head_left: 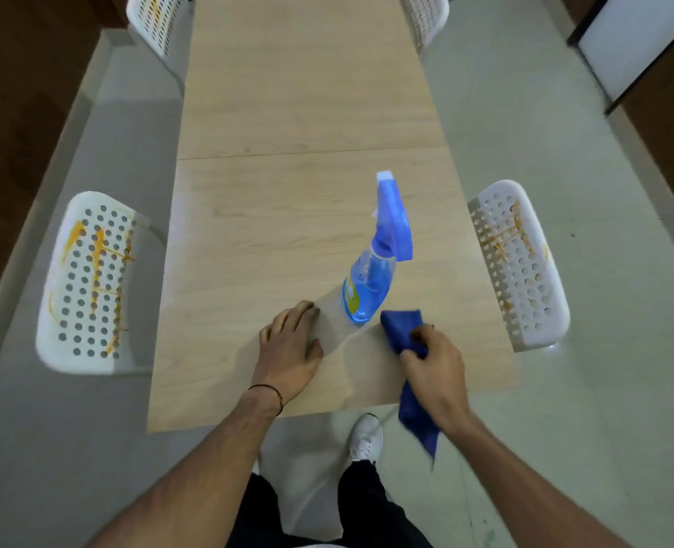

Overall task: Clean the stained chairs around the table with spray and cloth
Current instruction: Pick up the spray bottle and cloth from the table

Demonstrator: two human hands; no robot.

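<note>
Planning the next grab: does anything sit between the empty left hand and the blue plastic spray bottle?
Nothing visible. Only bare light wooden tabletop lies between the left hand and the blue plastic spray bottle; the right hand grips the blue cloth on the bottle's other side.

Head view. A blue spray bottle [371, 286] stands on the pale wooden worktop [288, 191], near its front edge. The left hand [292, 342] rests flat on the worktop just left of the bottle. The right hand [434, 369] grips a blue cloth [400, 330], whose lower end hangs past the edge. Perforated white chairs flank the worktop: the left chair [90, 282] bears orange streaks, the right chair [521, 267] brownish ones.
</note>
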